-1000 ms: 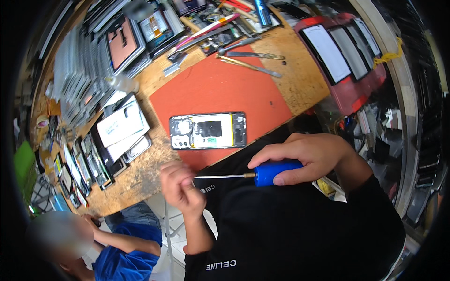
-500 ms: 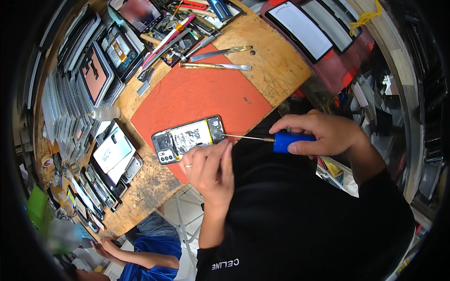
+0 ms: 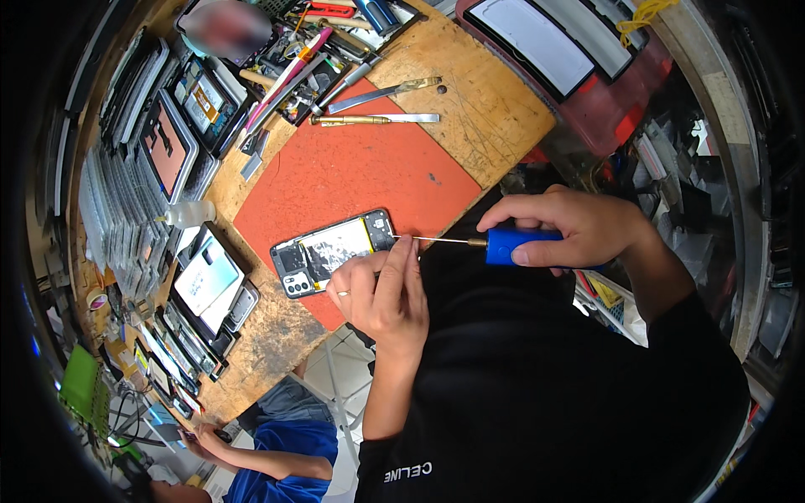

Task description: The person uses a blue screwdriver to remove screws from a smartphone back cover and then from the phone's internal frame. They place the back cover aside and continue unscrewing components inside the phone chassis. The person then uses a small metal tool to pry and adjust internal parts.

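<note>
A phone with its back cover off (image 3: pixel 333 251) lies slantwise on an orange-red mat (image 3: pixel 360 172), its battery and cluster of camera lenses exposed. My right hand (image 3: pixel 558 232) is wrapped round a blue power screwdriver (image 3: pixel 503 246). The driver's long thin shaft (image 3: pixel 449 241) points left to the phone's right end. My left hand (image 3: pixel 381 289) is by the phone's near edge, with a ring on one finger. Its thumb and forefinger are pressed together at the shaft near the tip; whether a screw is there is too small to tell.
Metal pry tools (image 3: pixel 381 96) and a brass-coloured screwdriver (image 3: pixel 352 120) lie across the mat's far edge. Taken-apart phones (image 3: pixel 210 281) and stacked plastic trays (image 3: pixel 126 210) crowd the left. A small bottle (image 3: pixel 193 214) stands beside them. Another person (image 3: pixel 277 457) sits at lower left.
My left thumb and forefinger have come up onto the shaft near its tip. The right hand still grips the screwdriver and has hardly moved. The view has shifted slightly.
</note>
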### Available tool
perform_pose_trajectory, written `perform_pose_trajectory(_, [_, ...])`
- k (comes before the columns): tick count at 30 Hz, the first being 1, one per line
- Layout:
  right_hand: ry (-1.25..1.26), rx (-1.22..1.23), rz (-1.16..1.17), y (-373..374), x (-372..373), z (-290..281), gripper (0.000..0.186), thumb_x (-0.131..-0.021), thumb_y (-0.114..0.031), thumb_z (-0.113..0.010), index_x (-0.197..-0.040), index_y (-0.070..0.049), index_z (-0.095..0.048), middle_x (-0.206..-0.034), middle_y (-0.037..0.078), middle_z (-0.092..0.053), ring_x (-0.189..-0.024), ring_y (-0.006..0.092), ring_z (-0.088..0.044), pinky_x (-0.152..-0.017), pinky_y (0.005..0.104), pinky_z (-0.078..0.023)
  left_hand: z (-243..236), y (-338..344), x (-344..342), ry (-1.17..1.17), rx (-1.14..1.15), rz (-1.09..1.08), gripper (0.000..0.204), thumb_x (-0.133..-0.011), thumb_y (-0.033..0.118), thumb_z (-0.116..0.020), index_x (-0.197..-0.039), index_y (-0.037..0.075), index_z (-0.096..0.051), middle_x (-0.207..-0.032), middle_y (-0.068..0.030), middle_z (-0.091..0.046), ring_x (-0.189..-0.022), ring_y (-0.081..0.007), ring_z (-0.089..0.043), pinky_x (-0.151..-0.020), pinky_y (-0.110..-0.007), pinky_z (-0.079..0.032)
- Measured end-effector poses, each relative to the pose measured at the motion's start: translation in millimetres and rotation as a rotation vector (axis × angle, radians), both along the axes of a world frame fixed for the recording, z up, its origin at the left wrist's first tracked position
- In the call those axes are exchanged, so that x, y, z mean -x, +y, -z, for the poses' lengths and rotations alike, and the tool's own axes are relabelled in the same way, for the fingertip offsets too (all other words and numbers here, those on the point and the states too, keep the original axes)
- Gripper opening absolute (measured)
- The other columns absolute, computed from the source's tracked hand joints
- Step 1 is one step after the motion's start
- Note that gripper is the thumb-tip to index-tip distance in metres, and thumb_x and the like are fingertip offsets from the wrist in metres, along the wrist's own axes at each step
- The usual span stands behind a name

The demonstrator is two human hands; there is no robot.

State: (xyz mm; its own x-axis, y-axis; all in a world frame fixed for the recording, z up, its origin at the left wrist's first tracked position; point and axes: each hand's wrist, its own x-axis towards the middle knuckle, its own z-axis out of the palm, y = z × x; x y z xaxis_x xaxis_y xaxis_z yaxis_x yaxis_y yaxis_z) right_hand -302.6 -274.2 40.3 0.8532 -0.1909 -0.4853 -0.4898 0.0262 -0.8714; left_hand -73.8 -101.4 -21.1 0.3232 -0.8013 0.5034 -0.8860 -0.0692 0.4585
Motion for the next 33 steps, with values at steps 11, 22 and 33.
perform_pose_trajectory(11, [0.008, 0.042, 0.053, -2.1, -7.1, -1.3, 0.048, -0.107, -0.025, -0.071, -0.149, -0.006, -0.057, -0.089, 0.006, -0.074, -0.067, 0.0143, -0.073, -0.063, 0.0306, -0.057, 5.5, -12.7, -0.8, -0.057, -0.002, -0.069, 0.021, -0.085, 0.013, -0.092, -0.105, 0.014, -0.087, -0.080, 0.0008, -0.062, -0.077, -0.0203, -0.055, -0.073, -0.036, -0.039])
perform_pose_trajectory(22, [0.089, 0.110, -0.017, -20.8, -23.6, -25.9, 0.048, -0.106, -0.025, -0.071, -0.149, -0.006, -0.059, -0.091, 0.010, -0.076, -0.070, 0.0155, -0.076, -0.065, 0.0309, -0.060, 3.0, -22.6, 0.1, -0.027, 0.002, -0.121, 0.017, -0.088, 0.009, -0.090, -0.104, 0.009, -0.087, -0.081, -0.0040, -0.067, -0.074, -0.0214, -0.062, -0.071, -0.038, -0.045])
perform_pose_trajectory(33, [0.096, 0.142, -0.010, -22.2, -24.6, -29.5, 0.051, -0.104, -0.024, -0.073, -0.150, -0.007, -0.059, -0.088, 0.006, -0.077, -0.070, 0.0116, -0.073, -0.065, 0.0283, -0.056, 14.2, -24.0, -1.8, -0.068, 0.088, -0.124, 0.022, -0.084, 0.014, -0.093, -0.106, 0.015, -0.086, -0.080, 0.0017, -0.062, -0.072, -0.0186, -0.057, -0.069, -0.036, -0.038])
